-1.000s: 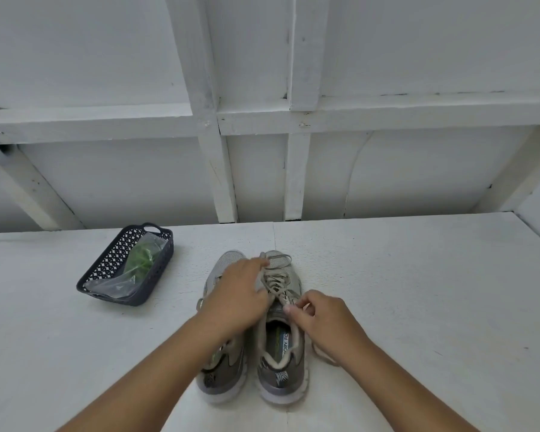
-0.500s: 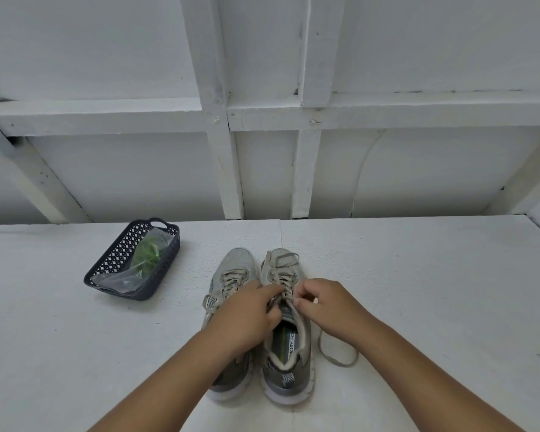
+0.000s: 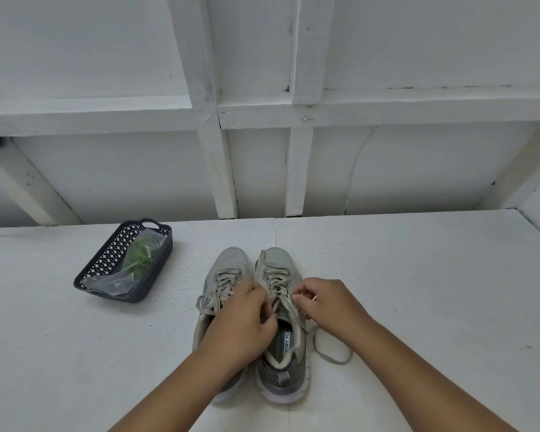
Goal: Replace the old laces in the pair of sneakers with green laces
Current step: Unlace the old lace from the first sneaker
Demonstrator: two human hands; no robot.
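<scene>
The right hand (image 3: pixel 321 302) pinches the old lace (image 3: pixel 332 353) at the upper eyelets of the right sneaker (image 3: pixel 279 332), fingers curled on it. The left hand (image 3: pixel 247 319) grips the same sneaker's lacing from the other side. The sneaker's long axis runs from lower centre of the frame up toward the wall, toe away, so the lace should pull back toward the person. A freed end loops on the table (image 3: pixel 418 291) to the lower right. The green laces (image 3: pixel 139 255) lie bagged in the basket (image 3: pixel 156 260) at the centre left, nearer the left hand.
</scene>
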